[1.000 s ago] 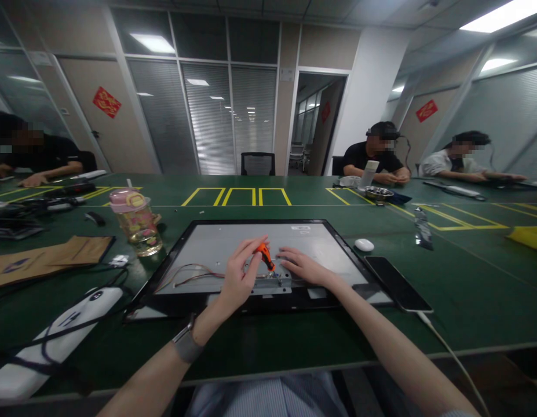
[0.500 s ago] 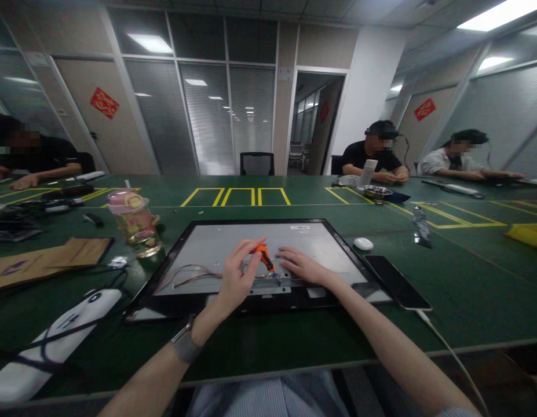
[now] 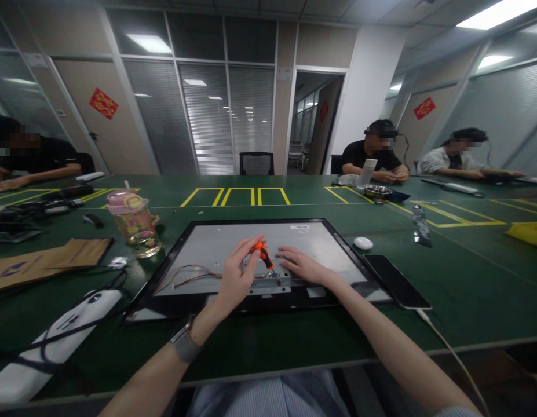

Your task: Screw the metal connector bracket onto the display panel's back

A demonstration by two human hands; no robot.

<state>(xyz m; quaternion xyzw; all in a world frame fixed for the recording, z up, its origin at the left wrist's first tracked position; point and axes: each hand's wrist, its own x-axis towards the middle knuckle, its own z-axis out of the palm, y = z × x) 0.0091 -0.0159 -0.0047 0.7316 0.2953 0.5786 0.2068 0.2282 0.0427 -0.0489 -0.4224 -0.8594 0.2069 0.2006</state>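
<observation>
As a green table [image 3: 316, 341] carries a black-framed panel [image 3: 311, 237] lying flat near its edge, the right hand [image 3: 303, 265] lies over the metal back, grip apart and holding nothing, while the left hand [image 3: 237, 272], above a bracket [image 3: 268, 284], has its grip clamped on an orange-and-black screwdriver [image 3: 263, 255]. Driver work at the bracket appears in hand; the next move seems to call for a steady tip.

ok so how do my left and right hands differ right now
The left hand holds the orange-and-black tool; the right hand shows no tool.
The left hand is turned sideways, thumb and fingers at the handle; the right is palm down.
The left wrist wears a watch; the right wrist is bare.
Both are over the panel.
</observation>
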